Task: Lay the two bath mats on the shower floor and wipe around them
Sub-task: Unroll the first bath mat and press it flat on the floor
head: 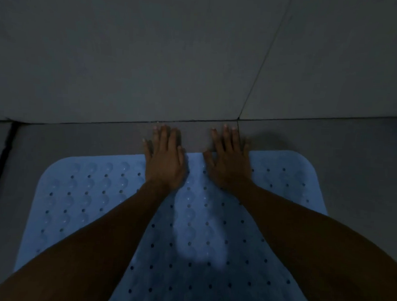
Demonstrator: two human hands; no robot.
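A light blue rubber bath mat (88,198) with rows of small holes lies flat on the grey tiled shower floor (329,142). My left hand (165,158) and my right hand (229,160) lie side by side across the mat's far edge, palms down and fingers straight. The fingertips of both hands reach past the edge onto the floor tile, close to the wall joint. My forearms cover much of the mat's middle. Only one mat is in view.
A grey tiled wall (151,57) rises just beyond the fingertips, meeting the floor along a dark grout line (308,120). A dark gap or joint (1,164) runs down the far left. The light is dim.
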